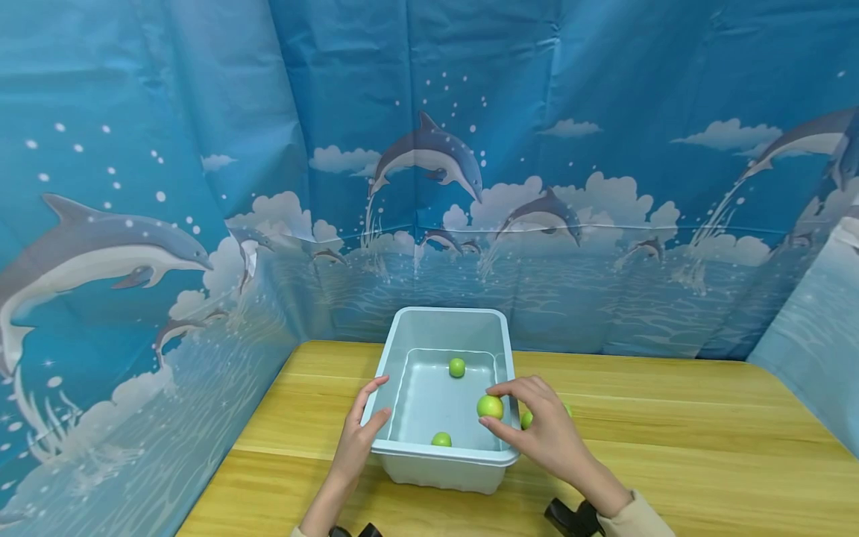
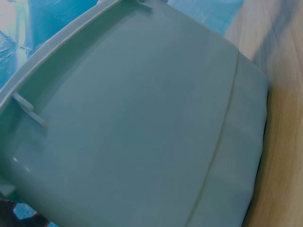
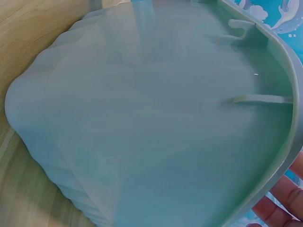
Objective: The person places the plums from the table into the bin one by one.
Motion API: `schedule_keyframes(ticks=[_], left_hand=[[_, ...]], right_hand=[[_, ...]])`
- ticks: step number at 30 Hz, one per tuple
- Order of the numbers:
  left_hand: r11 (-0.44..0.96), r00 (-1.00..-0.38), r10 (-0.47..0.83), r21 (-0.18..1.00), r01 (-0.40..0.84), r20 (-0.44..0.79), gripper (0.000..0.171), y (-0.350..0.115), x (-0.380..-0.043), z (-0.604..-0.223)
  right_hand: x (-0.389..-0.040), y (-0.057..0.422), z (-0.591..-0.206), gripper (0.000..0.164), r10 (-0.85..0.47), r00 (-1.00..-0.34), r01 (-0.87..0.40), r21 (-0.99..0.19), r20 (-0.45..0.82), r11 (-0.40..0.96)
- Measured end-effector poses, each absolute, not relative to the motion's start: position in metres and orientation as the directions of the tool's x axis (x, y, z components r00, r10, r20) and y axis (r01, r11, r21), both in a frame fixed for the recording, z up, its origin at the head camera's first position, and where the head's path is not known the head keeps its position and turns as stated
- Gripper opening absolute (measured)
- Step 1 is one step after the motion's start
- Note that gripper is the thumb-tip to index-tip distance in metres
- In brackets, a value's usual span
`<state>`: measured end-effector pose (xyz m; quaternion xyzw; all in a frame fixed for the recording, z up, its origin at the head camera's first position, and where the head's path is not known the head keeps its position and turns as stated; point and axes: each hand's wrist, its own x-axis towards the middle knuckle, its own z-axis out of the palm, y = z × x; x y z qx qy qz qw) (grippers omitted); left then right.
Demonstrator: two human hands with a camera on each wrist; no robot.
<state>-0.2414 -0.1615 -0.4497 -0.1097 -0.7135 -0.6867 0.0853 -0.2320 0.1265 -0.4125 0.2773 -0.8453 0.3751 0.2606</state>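
A pale blue-grey plastic bin stands on the wooden table. My left hand rests over its left rim, with the thumb reaching inside. In my right hand, thumb and fingertips pinch a small round yellow-green fruit above the bin's right side, near the rim. Inside lie a green fruit toward the far end and another green fruit by the near wall. Bin walls fill both wrist views; the right wrist view catches several fingers beyond the rim, while the pinched fruit is hidden there.
Just right of the bin, more green fruit lies partly hidden behind the right hand. The wooden table extends to the right. A blue dolphin-print curtain hangs behind the table and along its sides.
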Motion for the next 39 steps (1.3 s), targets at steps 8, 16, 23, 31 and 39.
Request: schedule_keyframes(ticks=[8,16,23,31,39], left_hand=[[0.04,-0.96,0.043,0.959,0.279,0.278,0.046,-0.162,-0.241,-0.449],[0.042,-0.956,0.046,0.955,0.293,0.291,0.046,-0.162,-0.242,-0.449],[0.039,-0.955,0.045,0.954,0.296,0.295,0.046,-0.161,-0.242,-0.449],[0.038,-0.955,0.047,0.955,0.295,0.293,0.045,-0.161,-0.241,-0.449],[0.032,-0.96,0.047,0.96,0.279,0.277,0.045,-0.161,-0.241,-0.45]], right_hand=[[-0.233,0.128,-0.412,0.031,-0.249,-0.716,-0.652,-0.495,0.653,0.575],[-0.234,0.138,-0.416,0.027,-0.171,-0.697,-0.646,-0.507,0.696,0.571],[-0.24,0.153,-0.425,0.03,-0.114,-0.638,-0.678,-0.486,0.762,0.552],[-0.251,0.169,-0.443,0.024,-0.052,-0.693,-0.598,-0.532,0.719,0.599],[-0.26,0.177,-0.462,0.021,-0.082,-0.775,-0.513,-0.549,0.626,0.66]])
